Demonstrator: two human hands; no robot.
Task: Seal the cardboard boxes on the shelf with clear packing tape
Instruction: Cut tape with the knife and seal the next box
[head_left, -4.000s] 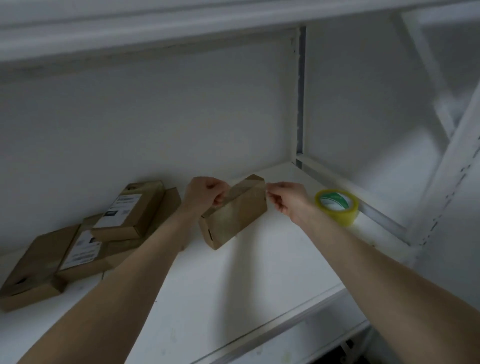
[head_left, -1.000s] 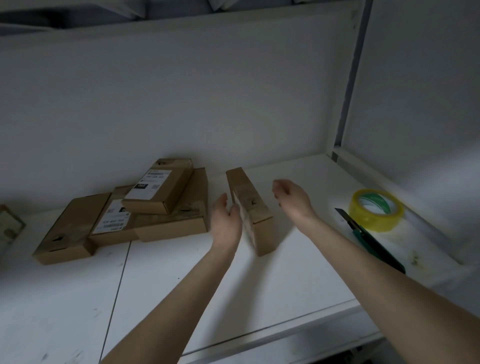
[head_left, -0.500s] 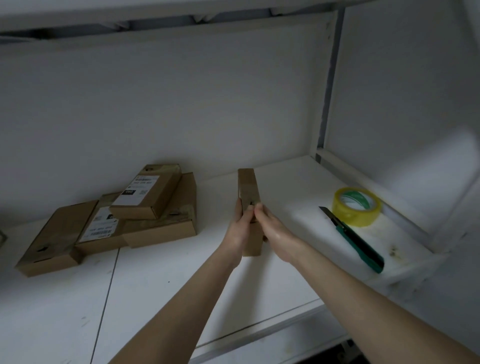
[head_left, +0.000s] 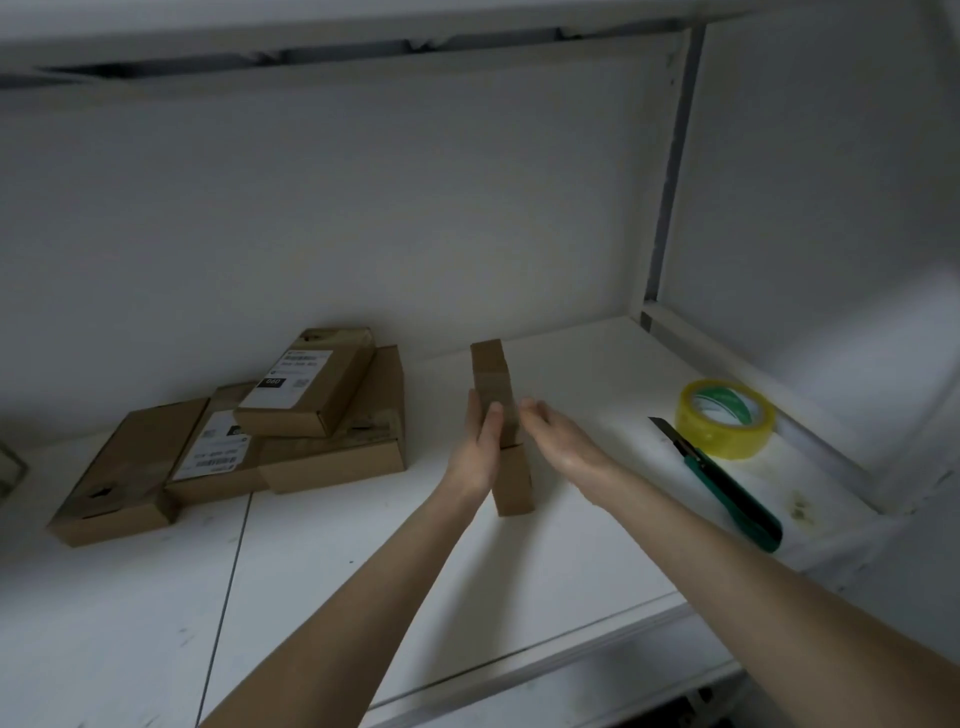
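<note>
- The left hand (head_left: 480, 447), at the centre of the frame, lies flat with straight fingers against the left face of a narrow cardboard box (head_left: 491, 371). Its thumb rests on the box's upper edge, so it presses rather than grasps.
- The right hand (head_left: 561, 447) is spread open, palm turned toward the box's right face. Whether its fingertips touch the cardboard cannot be told.
- The narrow cardboard box stands on its thin side on the white shelf (head_left: 571, 551), its length running away from the viewer.
- Two bare forearms (head_left: 363, 597) reach in from the lower edge of the frame.
- Left of centre, a pile of cardboard boxes (head_left: 353, 457) sits on the shelf near the back wall (head_left: 363, 208). A small labelled box (head_left: 306, 387) lies on top of a wide flat one, a second labelled box (head_left: 218, 452) sits beside it, and a plain box (head_left: 119, 478) lies furthest left.
- At the right of the frame, a yellowish roll of clear tape (head_left: 727, 447) lies flat on the shelf, well apart from both hands.
- A green utility knife (head_left: 732, 499) lies just beside the roll, on its lower left, blade end pointing toward the back wall.
</note>
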